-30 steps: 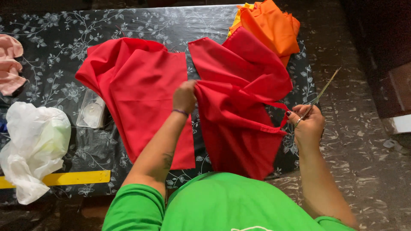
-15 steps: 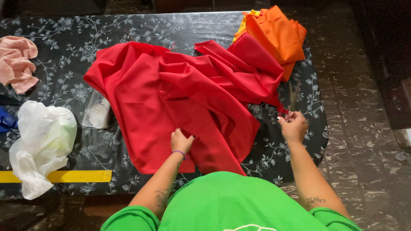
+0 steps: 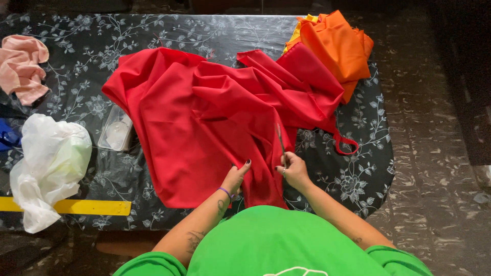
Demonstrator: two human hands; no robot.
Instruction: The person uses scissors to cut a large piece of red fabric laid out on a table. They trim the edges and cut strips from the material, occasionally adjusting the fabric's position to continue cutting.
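Red cloth (image 3: 204,122) lies spread and rumpled over the middle of your bench (image 3: 353,179), its near edge hanging toward you. Your left hand (image 3: 236,176) presses that near part, fingers loosely apart and flat, clamped on nothing. Your right hand (image 3: 294,171) has its grip closed round scissors (image 3: 281,143), blades pointing away over the cloth. Orange fabric (image 3: 337,46) sits at the far right corner, pink cloth (image 3: 20,66) far left, a white plastic bag (image 3: 48,158) beside a yellow ruler (image 3: 76,206).
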